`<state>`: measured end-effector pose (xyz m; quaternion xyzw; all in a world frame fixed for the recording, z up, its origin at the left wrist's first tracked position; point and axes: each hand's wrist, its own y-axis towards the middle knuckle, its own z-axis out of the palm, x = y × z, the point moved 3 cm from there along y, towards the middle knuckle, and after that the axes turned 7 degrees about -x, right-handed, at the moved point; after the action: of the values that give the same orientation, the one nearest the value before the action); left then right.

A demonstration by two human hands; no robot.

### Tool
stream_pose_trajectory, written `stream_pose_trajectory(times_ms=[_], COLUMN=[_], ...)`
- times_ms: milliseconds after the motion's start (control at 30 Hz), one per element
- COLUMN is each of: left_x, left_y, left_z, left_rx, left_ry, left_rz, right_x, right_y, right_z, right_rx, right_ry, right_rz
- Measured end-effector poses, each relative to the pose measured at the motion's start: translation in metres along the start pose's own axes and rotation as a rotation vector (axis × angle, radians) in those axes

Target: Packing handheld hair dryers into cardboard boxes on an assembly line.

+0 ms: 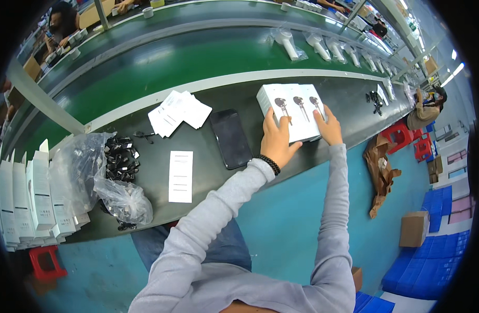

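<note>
Three white boxes, each printed with a picture of a dark round-headed device on a handle, lie side by side on the dark work table. My left hand, with a black bead bracelet at the wrist, grips the near left part of the row, fingers on the printed faces and thumb along the near edge. At the right end, my right hand holds the row, its fingertips on the rightmost box. Just left of the boxes is a black smartphone, and beyond it white leaflets lie fanned out.
A single white slip lies near the table edge. Black cables, plastic bags and upright white boxes crowd the left. Bagged white devices line the green conveyor. Small black parts lie at right.
</note>
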<state>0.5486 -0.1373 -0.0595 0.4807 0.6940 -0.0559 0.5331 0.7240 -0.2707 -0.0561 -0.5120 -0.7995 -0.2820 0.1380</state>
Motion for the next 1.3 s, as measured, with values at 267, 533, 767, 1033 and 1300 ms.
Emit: stream_pose_trajectory(times_ms=[267,533,767,1033,1300], left_x=[0.007,0.016,-0.074,-0.01,0.028], left_y=[0.019,0.014,-0.092,-0.155,-0.185], left_z=[0.0,-0.003,-0.225,-0.536,-0.537], left_rx=[0.02,0.049,0.351,-0.493,-0.434], left_ry=[0.108,0.188,-0.528,1.358,1.21], left_rz=[0.058,0.08,0.493,-0.002,-0.188], right_x=[0.028,0.012,0.0,0.006,0.078], right_y=[-0.046,-0.042,-0.04,-0.045,-0.08], right_z=[-0.022,-0.009,-0.001,-0.006,-0.033], right_rx=[-0.046,0.068,0.081,-0.135,-0.237], right_ry=[0.117,0.034,0.042,-0.19,-0.441], right_rz=[-0.331,-0.553,-0.567,-0.61,-0.564])
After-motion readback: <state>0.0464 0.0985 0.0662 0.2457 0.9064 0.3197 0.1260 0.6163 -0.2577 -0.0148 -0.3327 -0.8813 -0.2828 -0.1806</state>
